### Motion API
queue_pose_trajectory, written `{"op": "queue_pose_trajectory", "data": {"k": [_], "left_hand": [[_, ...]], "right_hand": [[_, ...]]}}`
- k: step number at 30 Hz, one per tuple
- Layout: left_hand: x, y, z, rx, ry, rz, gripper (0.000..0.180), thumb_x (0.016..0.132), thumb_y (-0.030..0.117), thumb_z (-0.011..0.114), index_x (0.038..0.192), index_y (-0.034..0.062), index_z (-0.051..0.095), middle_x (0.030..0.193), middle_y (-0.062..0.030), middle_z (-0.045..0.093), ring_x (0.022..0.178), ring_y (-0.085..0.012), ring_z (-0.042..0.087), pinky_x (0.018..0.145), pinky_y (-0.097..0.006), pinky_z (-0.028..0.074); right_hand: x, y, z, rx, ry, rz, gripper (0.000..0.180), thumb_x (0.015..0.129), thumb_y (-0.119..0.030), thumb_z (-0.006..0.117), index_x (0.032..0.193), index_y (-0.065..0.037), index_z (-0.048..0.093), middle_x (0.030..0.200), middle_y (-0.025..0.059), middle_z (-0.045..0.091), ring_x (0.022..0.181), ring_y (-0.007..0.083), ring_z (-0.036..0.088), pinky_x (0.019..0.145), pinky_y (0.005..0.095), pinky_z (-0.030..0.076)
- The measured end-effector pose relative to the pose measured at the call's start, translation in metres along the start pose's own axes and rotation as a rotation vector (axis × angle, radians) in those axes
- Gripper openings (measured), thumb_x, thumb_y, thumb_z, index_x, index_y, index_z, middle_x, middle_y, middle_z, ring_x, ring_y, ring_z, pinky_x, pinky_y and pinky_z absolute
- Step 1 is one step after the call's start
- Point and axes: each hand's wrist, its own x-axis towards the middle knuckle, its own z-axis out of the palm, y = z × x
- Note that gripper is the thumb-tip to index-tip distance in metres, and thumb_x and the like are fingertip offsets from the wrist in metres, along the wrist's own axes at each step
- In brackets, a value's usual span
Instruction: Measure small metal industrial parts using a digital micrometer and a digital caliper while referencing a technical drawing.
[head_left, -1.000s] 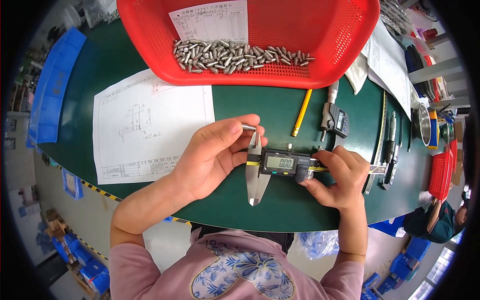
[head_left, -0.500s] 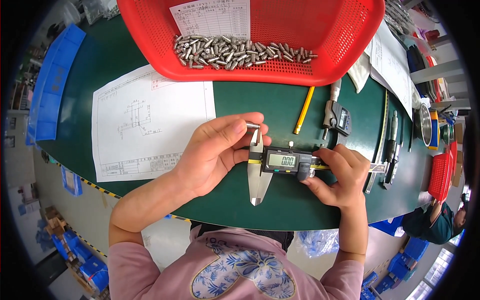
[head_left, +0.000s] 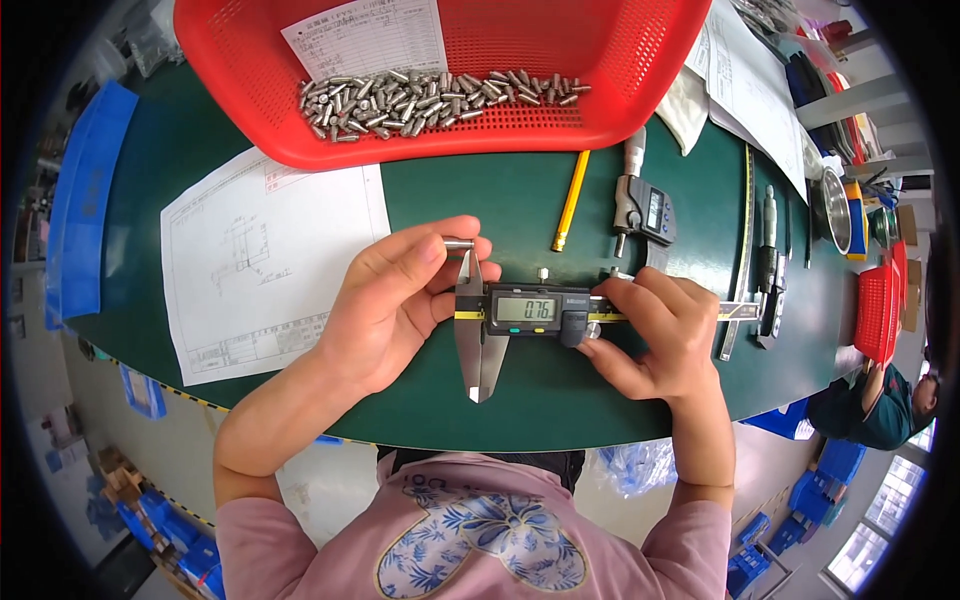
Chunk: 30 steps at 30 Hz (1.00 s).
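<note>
Between thumb and fingers, my left hand (head_left: 392, 300) pinches a small metal pin (head_left: 458, 243). The pin lies crosswise at the upper, smaller jaws of a digital caliper (head_left: 535, 311); whether they touch it I cannot tell. My right hand (head_left: 655, 335) is closed round the caliper's slider and beam, with the thumb near the roller below. The caliper is held level above the green table, its display lit and its long lower jaws pointing toward me, nearly together.
A red plastic basket (head_left: 620, 110) with many metal pins (head_left: 410, 103) and a paper form stands at the back. A drawing sheet (head_left: 270, 330) lies left. Toward the right are a yellow pencil (head_left: 571, 200), digital micrometer (head_left: 643, 205), steel ruler (head_left: 741, 250) and another micrometer (head_left: 770, 260). Beyond, another person (head_left: 880, 405) works.
The display reading has changed from zero to a small value. Both hands, pin and caliper appear slightly farther left, while the view has shifted, moving basket and tools left too.
</note>
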Motion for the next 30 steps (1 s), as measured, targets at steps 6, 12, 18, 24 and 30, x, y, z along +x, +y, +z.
{"op": "queue_pose_trajectory", "data": {"k": [6, 12, 18, 24, 30], "left_hand": [[0.003, 0.007, 0.007, 0.242, 0.07, 0.057, 0.027, 0.087, 0.018, 0.047, 0.107, 0.0019, 0.052, 0.1, -0.0105, 0.055, 0.091, -0.0183, 0.056, 0.076, -0.031, 0.047], [0.065, 0.046, -0.003, 1.82, 0.243, 1.001, 0.015, 0.071, 0.002, 0.058, 0.085, 0.006, 0.062, 0.081, -0.0066, 0.054, 0.074, -0.0213, 0.055, 0.063, -0.03, 0.045], [0.093, 0.053, -0.004, 1.969, 0.194, 1.048, 0.005, 0.065, 0.005, 0.062, 0.07, 0.0059, 0.061, 0.086, -0.0054, 0.053, 0.081, -0.0225, 0.052, 0.068, -0.034, 0.042], [0.096, 0.05, -0.001, 2.077, 0.155, 0.975, 0.006, 0.065, 0.007, 0.063, 0.068, 0.0041, 0.058, 0.088, -0.0056, 0.055, 0.088, -0.0255, 0.051, 0.076, -0.037, 0.039], [0.06, 0.036, 0.012, 1.398, 0.19, 0.611, 0.011, 0.068, 0.004, 0.063, 0.074, 0.0023, 0.053, 0.085, -0.0041, 0.058, 0.08, -0.0164, 0.057, 0.073, -0.028, 0.044]], "right_hand": [[-0.001, 0.001, -0.002, -0.051, 0.025, 0.003, 0.036, 0.058, -0.037, 0.07, 0.064, -0.006, 0.053, 0.049, 0.002, 0.041, 0.037, 0.0175, 0.042, 0.035, 0.028, 0.031], [-0.003, 0.001, 0.001, -0.042, 0.082, 0.016, 0.039, 0.057, -0.041, 0.07, 0.059, -0.007, 0.051, 0.047, 0.0016, 0.04, 0.036, 0.017, 0.042, 0.034, 0.0277, 0.031], [-0.005, 0.0, 0.0, -0.042, 0.074, 0.026, 0.039, 0.058, -0.041, 0.07, 0.059, -0.008, 0.051, 0.049, 0.0011, 0.041, 0.037, 0.017, 0.043, 0.034, 0.0277, 0.031], [-0.006, -0.002, 0.001, -0.05, 0.067, 0.03, 0.038, 0.058, -0.042, 0.07, 0.059, -0.009, 0.05, 0.05, 0.0008, 0.041, 0.037, 0.0171, 0.042, 0.034, 0.028, 0.03], [-0.008, 0.005, 0.002, -0.025, 0.119, 0.036, 0.038, 0.058, -0.041, 0.07, 0.061, -0.008, 0.051, 0.049, 0.0014, 0.04, 0.037, 0.0173, 0.042, 0.034, 0.028, 0.03]]}}
